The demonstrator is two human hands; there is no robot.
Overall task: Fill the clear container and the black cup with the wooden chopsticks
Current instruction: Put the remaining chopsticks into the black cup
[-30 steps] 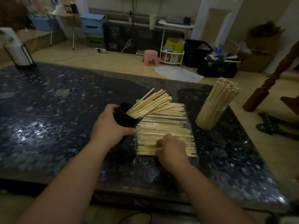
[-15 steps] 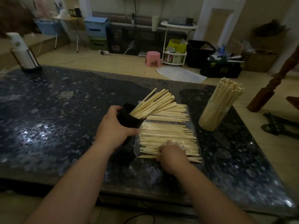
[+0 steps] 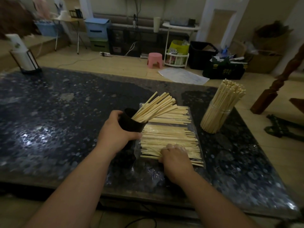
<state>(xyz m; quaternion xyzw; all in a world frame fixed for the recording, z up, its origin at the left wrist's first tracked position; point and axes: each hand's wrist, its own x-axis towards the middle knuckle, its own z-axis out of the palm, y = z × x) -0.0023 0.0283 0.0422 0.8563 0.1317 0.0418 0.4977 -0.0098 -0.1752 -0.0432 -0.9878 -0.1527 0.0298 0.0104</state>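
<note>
Neither hand has shifted: left hand [image 3: 117, 134] grips the tilted black cup [image 3: 130, 124], right hand [image 3: 175, 157] curls its fingers on loose wooden chopsticks [image 3: 167, 137] on the speckled worktop [image 3: 57, 120]; clear container [image 3: 218, 117] stands right, pink stool [image 3: 154, 60] beyond.

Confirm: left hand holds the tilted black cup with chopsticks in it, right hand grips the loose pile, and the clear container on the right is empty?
Wrong on one point: the head view shows the clear container packed with chopsticks, not empty. The left hand does hold the tilted black cup, and the right hand grips the loose pile.
</note>
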